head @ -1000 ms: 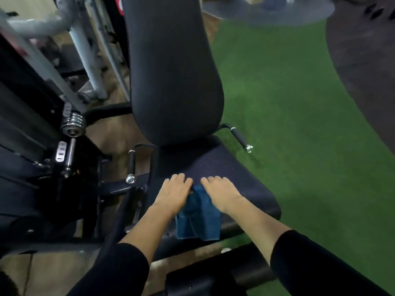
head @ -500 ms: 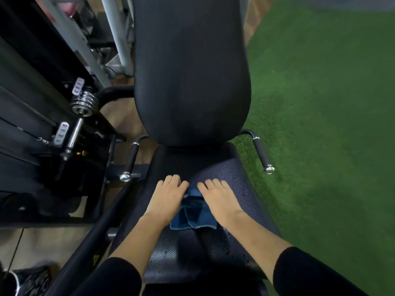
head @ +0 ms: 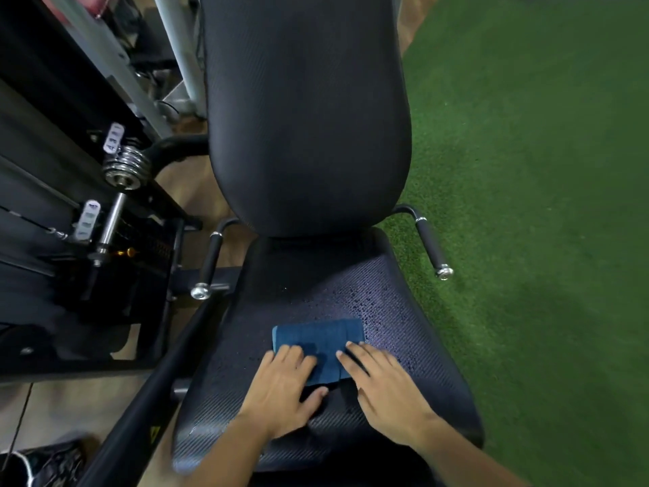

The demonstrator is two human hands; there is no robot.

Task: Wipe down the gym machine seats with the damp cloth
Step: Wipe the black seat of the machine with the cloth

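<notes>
A folded blue cloth (head: 321, 340) lies flat on the black textured seat (head: 404, 346) of a gym machine. My left hand (head: 284, 384) presses on the cloth's near left part with straight fingers. My right hand (head: 382, 384) presses on its near right edge, fingers flat and spread. Small water drops speckle the seat beyond the cloth. The tall black backrest (head: 305, 110) rises behind the seat.
Two padded side handles flank the seat, the left handle (head: 209, 261) and the right handle (head: 432, 246). A weight stack with a chrome pin (head: 112, 219) and the machine's black frame stand at the left. Green turf (head: 544, 170) covers the floor at the right.
Both hands have slid back toward me on the cloth, so more of the cloth shows ahead of the fingers. The camera has come closer over the seat.
</notes>
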